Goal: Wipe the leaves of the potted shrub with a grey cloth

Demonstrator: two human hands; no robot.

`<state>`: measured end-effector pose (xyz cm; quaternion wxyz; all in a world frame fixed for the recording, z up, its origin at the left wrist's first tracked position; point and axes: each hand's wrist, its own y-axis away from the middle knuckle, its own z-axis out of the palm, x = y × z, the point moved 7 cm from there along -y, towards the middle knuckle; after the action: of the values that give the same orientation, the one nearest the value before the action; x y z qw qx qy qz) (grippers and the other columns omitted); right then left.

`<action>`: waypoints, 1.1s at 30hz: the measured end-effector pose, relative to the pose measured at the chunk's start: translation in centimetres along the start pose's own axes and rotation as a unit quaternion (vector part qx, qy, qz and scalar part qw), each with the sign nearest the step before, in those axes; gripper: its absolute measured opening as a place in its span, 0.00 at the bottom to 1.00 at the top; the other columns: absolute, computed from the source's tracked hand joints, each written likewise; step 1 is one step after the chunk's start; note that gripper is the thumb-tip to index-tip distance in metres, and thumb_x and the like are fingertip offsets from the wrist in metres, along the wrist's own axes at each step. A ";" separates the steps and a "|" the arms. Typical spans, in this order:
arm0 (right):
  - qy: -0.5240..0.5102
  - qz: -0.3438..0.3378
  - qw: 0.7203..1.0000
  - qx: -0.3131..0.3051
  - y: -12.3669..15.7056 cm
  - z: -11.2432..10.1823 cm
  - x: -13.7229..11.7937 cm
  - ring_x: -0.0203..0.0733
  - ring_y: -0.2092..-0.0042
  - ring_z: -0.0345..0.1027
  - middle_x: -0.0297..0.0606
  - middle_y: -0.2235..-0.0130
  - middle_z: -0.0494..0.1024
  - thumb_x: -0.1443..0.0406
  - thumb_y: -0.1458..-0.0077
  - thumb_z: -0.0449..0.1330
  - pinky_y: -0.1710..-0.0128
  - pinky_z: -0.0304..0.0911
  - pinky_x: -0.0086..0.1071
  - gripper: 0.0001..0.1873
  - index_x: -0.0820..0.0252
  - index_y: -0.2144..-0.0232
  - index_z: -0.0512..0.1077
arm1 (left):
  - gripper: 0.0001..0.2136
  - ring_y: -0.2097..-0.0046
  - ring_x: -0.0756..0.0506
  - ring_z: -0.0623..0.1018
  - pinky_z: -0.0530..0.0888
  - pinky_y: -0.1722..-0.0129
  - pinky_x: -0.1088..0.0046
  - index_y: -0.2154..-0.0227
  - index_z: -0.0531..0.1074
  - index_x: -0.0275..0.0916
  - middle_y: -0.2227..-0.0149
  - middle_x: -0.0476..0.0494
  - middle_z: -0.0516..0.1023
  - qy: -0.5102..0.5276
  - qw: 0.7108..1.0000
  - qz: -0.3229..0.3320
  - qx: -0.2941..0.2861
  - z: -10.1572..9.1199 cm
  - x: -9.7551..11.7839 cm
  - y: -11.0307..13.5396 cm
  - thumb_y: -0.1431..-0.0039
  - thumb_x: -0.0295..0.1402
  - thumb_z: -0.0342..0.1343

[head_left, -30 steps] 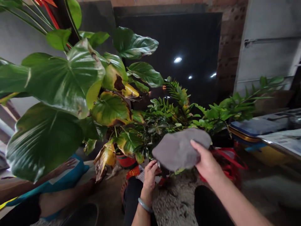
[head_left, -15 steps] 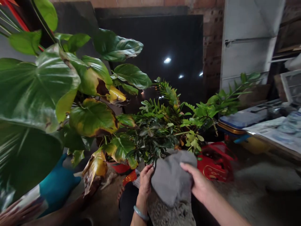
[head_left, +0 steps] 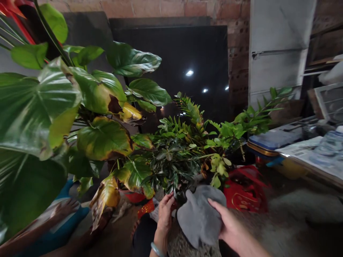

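A crumpled grey cloth [head_left: 199, 214] is gripped along its right side by my right hand [head_left: 227, 221], thumb on top. Just left of the cloth, my left hand [head_left: 164, 212] has its fingers pinched together at the lowest leaves of a dark green leafy plant [head_left: 174, 160]. What lies between those fingertips I cannot make out. A pale bangle [head_left: 157, 249] circles my left wrist. Large-leaved foliage with yellow and brown patches [head_left: 104, 137] spreads to the left, above a red pot [head_left: 135, 196].
Another person's hand [head_left: 64, 210] rests on blue and white clothing at the lower left. To the right lie a red bag [head_left: 245, 192] and a table with newspaper [head_left: 302, 151] and plastic bottles [head_left: 331, 142]. Dark panels [head_left: 171, 53] lean against the brick wall.
The cloth and my right hand have come slightly lower, and the cloth's folds have shifted. My left hand, earlier at the cloth's left edge, is now apart from it by the leaves.
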<state>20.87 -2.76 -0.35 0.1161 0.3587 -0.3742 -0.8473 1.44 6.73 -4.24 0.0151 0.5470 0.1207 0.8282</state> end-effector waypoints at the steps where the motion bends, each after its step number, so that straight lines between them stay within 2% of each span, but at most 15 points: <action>1: -0.010 -0.032 0.999 -0.027 0.4 0.9 -1.2 0.53 0.63 0.77 0.43 0.73 0.81 0.62 0.58 0.67 0.63 0.71 0.42 0.10 0.61 0.72 0.75 | 0.21 0.77 0.48 0.70 0.69 0.74 0.71 0.74 0.75 0.37 0.80 0.50 0.70 0.005 1.000 0.000 -0.001 0.0 -0.1 0.0 0.75 0.42 0.70; 4: -0.065 -0.189 0.976 -0.092 1.4 3.4 -8.3 0.52 0.59 0.76 0.41 0.69 0.82 0.63 0.61 0.67 0.60 0.70 0.41 0.14 0.59 0.67 0.75 | 0.21 0.78 0.49 0.69 0.69 0.75 0.72 0.75 0.75 0.38 0.82 0.50 0.70 0.018 1.000 -0.003 0.000 0.2 0.1 0.2 0.77 0.42 0.70; 7: -0.096 -0.245 0.963 -0.055 0.9 3.7 -12.6 0.50 0.57 0.75 0.37 0.69 0.82 0.63 0.59 0.66 0.59 0.70 0.44 0.13 0.54 0.66 0.74 | 0.22 0.78 0.49 0.68 0.70 0.76 0.72 0.75 0.76 0.37 0.82 0.51 0.70 0.023 1.000 -0.006 0.003 0.3 0.5 0.4 0.79 0.41 0.71; 9: -0.091 -0.191 0.977 -0.012 -0.2 2.9 -11.3 0.51 0.59 0.76 0.37 0.72 0.81 0.63 0.57 0.64 0.60 0.70 0.47 0.10 0.54 0.68 0.73 | 0.23 0.78 0.49 0.69 0.70 0.75 0.72 0.74 0.76 0.37 0.81 0.50 0.70 0.026 1.000 -0.006 0.006 0.2 0.8 0.5 0.79 0.40 0.71; 11: -0.073 -0.112 0.991 0.001 -1.0 2.0 -7.3 0.54 0.61 0.76 0.40 0.75 0.80 0.61 0.56 0.64 0.62 0.70 0.49 0.08 0.56 0.71 0.73 | 0.23 0.78 0.49 0.70 0.70 0.75 0.72 0.73 0.76 0.37 0.80 0.50 0.71 0.027 1.000 -0.007 0.013 -0.1 0.8 0.4 0.79 0.40 0.71; 14: -0.015 -0.002 1.000 -0.010 -0.7 1.5 -0.5 0.55 0.64 0.77 0.44 0.77 0.80 0.59 0.55 0.65 0.65 0.71 0.47 0.09 0.59 0.75 0.73 | 0.21 0.77 0.49 0.70 0.69 0.75 0.72 0.74 0.77 0.37 0.79 0.49 0.73 0.017 1.000 -0.001 0.021 -0.5 0.7 0.0 0.77 0.39 0.70; 16: 0.015 0.015 0.999 -0.036 0.4 2.2 1.2 0.54 0.65 0.77 0.45 0.76 0.80 0.61 0.58 0.66 0.66 0.71 0.44 0.10 0.61 0.76 0.74 | 0.19 0.76 0.48 0.71 0.70 0.73 0.72 0.75 0.77 0.38 0.78 0.48 0.75 0.013 1.000 0.011 0.013 -0.4 0.6 -0.1 0.75 0.39 0.70; 18: 0.001 -0.035 0.996 -0.079 1.8 3.8 -0.7 0.52 0.64 0.76 0.45 0.73 0.81 0.63 0.61 0.68 0.64 0.71 0.42 0.10 0.63 0.74 0.76 | 0.17 0.75 0.47 0.71 0.70 0.73 0.71 0.77 0.76 0.38 0.77 0.47 0.75 0.020 1.000 0.019 0.004 -0.3 0.6 -0.1 0.74 0.40 0.69; 20: -0.050 -0.124 0.985 -0.108 2.8 5.4 -5.2 0.50 0.62 0.76 0.41 0.70 0.83 0.65 0.62 0.68 0.62 0.70 0.39 0.10 0.61 0.72 0.77 | 0.17 0.76 0.47 0.70 0.70 0.75 0.71 0.78 0.76 0.38 0.79 0.47 0.73 0.029 0.999 0.013 -0.001 -0.1 0.5 0.1 0.75 0.40 0.69; 22: -0.097 -0.212 0.967 -0.104 3.1 6.2 -9.9 0.47 0.62 0.76 0.36 0.69 0.83 0.68 0.59 0.66 0.60 0.70 0.38 0.09 0.58 0.69 0.77 | 0.19 0.77 0.48 0.69 0.70 0.76 0.71 0.76 0.76 0.38 0.80 0.49 0.72 0.035 0.999 0.004 0.000 -0.1 0.5 0.3 0.76 0.40 0.70; 24: -0.117 -0.230 0.964 -0.069 2.2 6.0 -11.9 0.45 0.63 0.76 0.33 0.71 0.82 0.68 0.56 0.64 0.59 0.70 0.39 0.08 0.56 0.69 0.75 | 0.21 0.77 0.49 0.69 0.70 0.75 0.71 0.74 0.76 0.37 0.80 0.50 0.70 0.039 0.999 0.000 0.002 -0.1 0.5 0.5 0.76 0.40 0.71; 26: -0.103 -0.171 0.980 -0.025 0.6 4.9 -10.4 0.46 0.65 0.76 0.33 0.75 0.81 0.67 0.54 0.63 0.61 0.71 0.42 0.05 0.55 0.70 0.74 | 0.21 0.77 0.49 0.68 0.69 0.75 0.72 0.73 0.76 0.37 0.80 0.50 0.69 0.040 0.999 0.004 0.005 -0.2 0.6 0.6 0.76 0.40 0.70; 29: -0.035 -0.031 0.999 0.003 -0.9 2.6 -4.0 0.51 0.65 0.77 0.39 0.78 0.80 0.63 0.54 0.65 0.63 0.71 0.46 0.05 0.58 0.72 0.73 | 0.21 0.77 0.50 0.68 0.69 0.75 0.72 0.72 0.76 0.36 0.80 0.50 0.69 0.036 0.999 0.007 0.002 -0.2 0.7 0.5 0.75 0.40 0.70; 31: 0.002 0.032 0.999 0.001 -0.6 1.7 -0.1 0.53 0.65 0.77 0.43 0.79 0.79 0.63 0.56 0.66 0.63 0.71 0.46 0.06 0.60 0.76 0.73 | 0.20 0.76 0.49 0.69 0.68 0.75 0.73 0.73 0.77 0.36 0.79 0.49 0.71 0.035 0.999 0.008 -0.003 0.0 0.7 0.5 0.74 0.39 0.69; 33: 0.011 0.047 0.999 -0.024 0.6 2.2 1.1 0.54 0.64 0.77 0.45 0.79 0.79 0.64 0.59 0.66 0.61 0.71 0.44 0.06 0.61 0.77 0.73 | 0.17 0.75 0.49 0.70 0.69 0.74 0.72 0.76 0.77 0.36 0.78 0.48 0.72 0.033 0.999 0.011 -0.009 0.1 0.7 0.5 0.73 0.39 0.69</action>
<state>18.49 -2.48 0.53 0.1683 0.3473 -0.3685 -0.8458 1.31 6.32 -3.48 0.0069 0.5204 0.1077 0.8471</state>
